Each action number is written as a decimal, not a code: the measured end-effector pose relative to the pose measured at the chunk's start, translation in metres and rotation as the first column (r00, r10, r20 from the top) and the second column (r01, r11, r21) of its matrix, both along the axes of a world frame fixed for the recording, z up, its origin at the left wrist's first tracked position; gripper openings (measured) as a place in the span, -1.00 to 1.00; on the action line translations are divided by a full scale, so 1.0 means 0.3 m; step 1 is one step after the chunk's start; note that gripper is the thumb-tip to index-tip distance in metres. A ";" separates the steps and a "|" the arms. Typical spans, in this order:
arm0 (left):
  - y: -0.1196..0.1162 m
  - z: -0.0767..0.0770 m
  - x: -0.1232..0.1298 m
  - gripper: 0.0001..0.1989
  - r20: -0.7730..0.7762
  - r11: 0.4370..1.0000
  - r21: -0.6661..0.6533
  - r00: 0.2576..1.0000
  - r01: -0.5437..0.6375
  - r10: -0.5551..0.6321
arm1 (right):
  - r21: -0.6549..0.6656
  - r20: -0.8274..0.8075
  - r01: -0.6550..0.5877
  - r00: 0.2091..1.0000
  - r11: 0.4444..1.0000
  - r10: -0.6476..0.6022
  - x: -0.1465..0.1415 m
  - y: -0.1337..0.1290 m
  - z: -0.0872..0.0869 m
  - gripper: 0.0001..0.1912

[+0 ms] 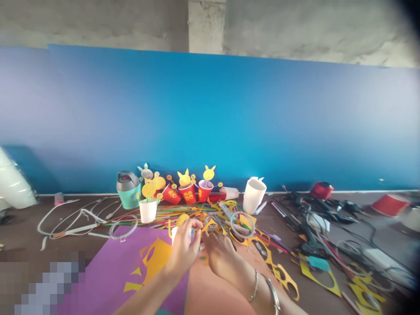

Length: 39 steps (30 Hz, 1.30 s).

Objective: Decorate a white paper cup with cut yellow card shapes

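Observation:
Near the middle of the table, my left hand (186, 245) has its fingers curled around a small white cup (174, 234), which is mostly hidden behind it. A yellow paper piece (183, 218) shows just above those fingers. My right hand (218, 253) is close by on the right, its fingers bent and pressed together; what they hold, if anything, is too small to name. Under the hands lie a purple sheet (111, 267) and an orange sheet (213, 293). Cut yellow paper (157, 261) rests left of my left hand.
Behind stand a white cup with paper flowers (148, 211), red cups (188, 194), a teal container (128, 195) and stacked white cups (254, 195). Colored sticks and yellow scraps (285, 280) lie around. Black tools and cables (311, 240) cover the right side.

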<state>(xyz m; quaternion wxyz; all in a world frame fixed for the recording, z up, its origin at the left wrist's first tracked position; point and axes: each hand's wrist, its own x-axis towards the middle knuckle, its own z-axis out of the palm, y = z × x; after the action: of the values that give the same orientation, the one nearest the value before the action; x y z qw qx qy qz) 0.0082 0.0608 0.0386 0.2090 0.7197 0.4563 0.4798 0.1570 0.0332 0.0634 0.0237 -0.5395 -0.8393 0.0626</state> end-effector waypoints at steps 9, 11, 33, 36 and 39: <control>0.005 0.013 0.002 -0.84 -0.080 0.988 0.143 0.995 -0.054 0.066 | -0.053 -0.575 0.032 0.816 0.998 -0.057 0.089 0.112 0.030 -0.63; 0.004 0.015 0.003 -0.83 -0.115 0.981 0.174 0.988 -0.087 0.108 | -0.114 -0.722 -0.015 0.688 0.993 -0.073 0.103 0.123 0.045 -0.70; 0.008 0.000 0.004 -0.84 -0.103 0.971 0.188 0.981 -0.144 0.166 | -0.064 -0.820 0.053 0.566 0.997 -0.083 0.053 0.115 0.045 -0.88; 0.009 0.000 0.005 -0.84 -0.097 0.972 0.186 0.982 -0.145 0.165 | -0.080 -0.822 0.050 0.561 0.996 -0.095 0.055 0.116 0.040 -0.88; 0.009 0.000 0.005 -0.83 -0.078 0.974 0.176 0.984 -0.144 0.160 | -0.087 -0.821 0.074 0.560 0.993 -0.114 0.054 0.119 0.033 -0.87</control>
<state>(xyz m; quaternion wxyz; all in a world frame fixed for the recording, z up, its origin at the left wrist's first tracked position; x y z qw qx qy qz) 0.0096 0.0636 0.0387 0.0886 0.7190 0.4767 0.4980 0.1732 0.0688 0.0733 0.4039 -0.4924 -0.6998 0.3233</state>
